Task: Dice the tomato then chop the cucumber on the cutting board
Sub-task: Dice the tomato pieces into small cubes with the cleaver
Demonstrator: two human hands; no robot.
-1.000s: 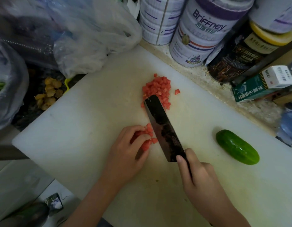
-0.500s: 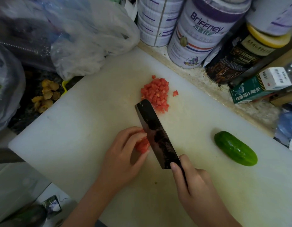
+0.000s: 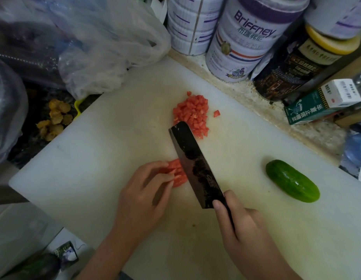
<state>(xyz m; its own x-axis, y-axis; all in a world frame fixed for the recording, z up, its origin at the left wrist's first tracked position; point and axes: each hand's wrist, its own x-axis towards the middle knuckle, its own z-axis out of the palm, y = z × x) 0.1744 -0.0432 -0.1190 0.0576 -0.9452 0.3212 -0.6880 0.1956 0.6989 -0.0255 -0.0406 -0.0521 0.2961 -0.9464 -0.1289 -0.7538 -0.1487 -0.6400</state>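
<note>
On the white cutting board (image 3: pixel 106 158) lies a pile of diced tomato (image 3: pixel 192 113) toward the back. Nearer me, a few tomato strips (image 3: pixel 176 172) rest under the fingertips of my left hand (image 3: pixel 143 197), which pins them down. My right hand (image 3: pixel 242 229) grips the handle of a dark cleaver (image 3: pixel 194 164), its blade lying against the right side of the strips, tip near the diced pile. A whole green cucumber (image 3: pixel 292 180) sits untouched on the board's right side.
Large tins (image 3: pixel 244 43) and a dark jar (image 3: pixel 297 67) line the back edge, with a green box (image 3: pixel 317 106) at right. Plastic bags (image 3: pixel 106 43) crowd the back left. Yellowish dried pieces (image 3: pixel 54 120) lie off the board's left edge.
The cleaver has shifted left, from beside the cut pieces onto the strips under my left hand. My left fingers have drawn back slightly along the tomato.
</note>
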